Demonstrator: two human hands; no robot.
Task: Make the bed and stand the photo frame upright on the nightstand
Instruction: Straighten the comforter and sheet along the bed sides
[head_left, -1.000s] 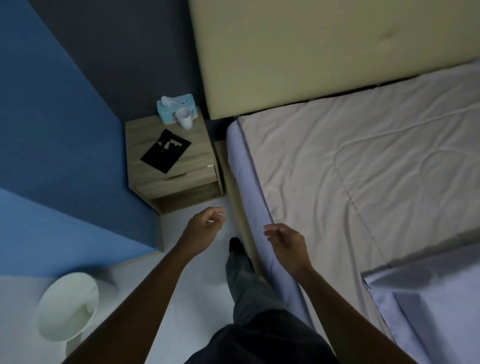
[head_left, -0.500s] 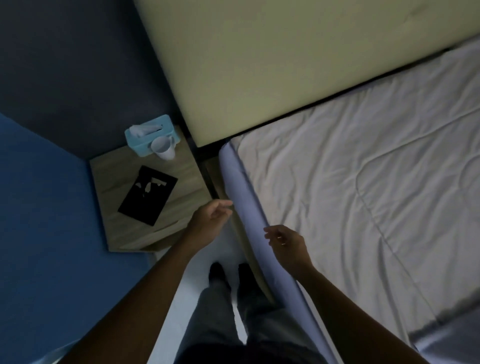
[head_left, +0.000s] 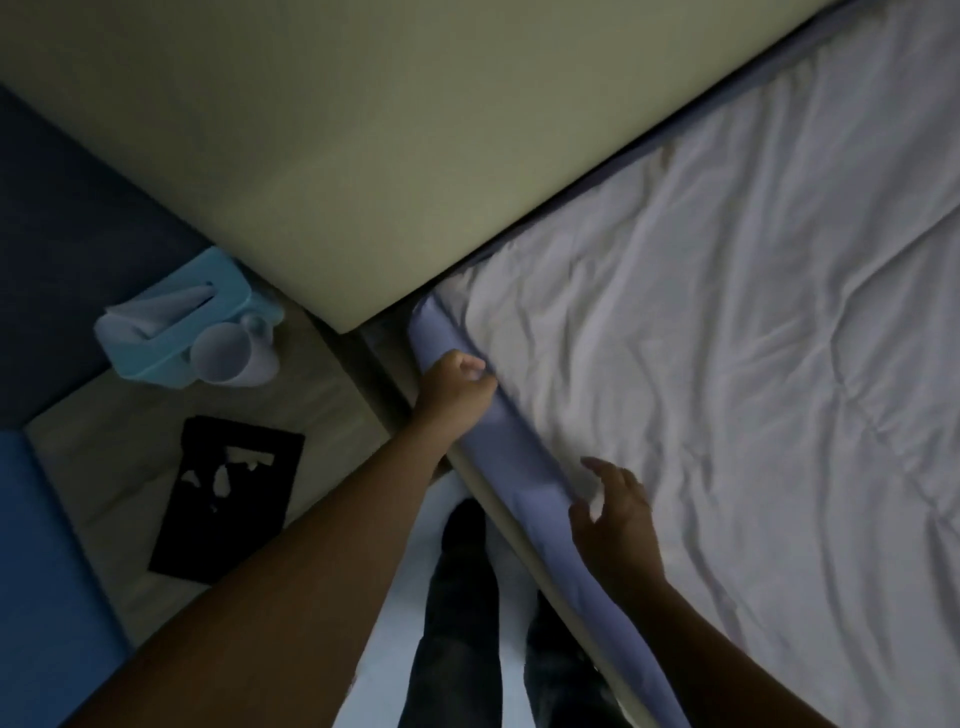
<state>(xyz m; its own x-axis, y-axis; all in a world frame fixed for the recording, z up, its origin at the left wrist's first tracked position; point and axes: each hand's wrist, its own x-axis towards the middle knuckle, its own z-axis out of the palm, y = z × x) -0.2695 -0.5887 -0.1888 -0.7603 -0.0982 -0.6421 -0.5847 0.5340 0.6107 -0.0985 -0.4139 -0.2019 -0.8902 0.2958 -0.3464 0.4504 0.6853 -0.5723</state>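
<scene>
Left hand (head_left: 454, 387): fingers curled, pinching the crumpled pale quilt (head_left: 727, 364) at its corner edge.
Right hand (head_left: 615, 525): fingers spread loose over the quilt edge, gripping nothing.
Photo frame (head_left: 228, 491): flat black rectangle, lying on the woodgrain nightstand (head_left: 332, 405).
Sheet (head_left: 514, 467): smooth lavender band beside the quilt edge.

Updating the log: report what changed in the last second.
The left hand reached forward and gripped the quilt edge; the right hand advanced to that edge, open. Frame still flat on the nightstand; mug and tissue box unmoved.
</scene>
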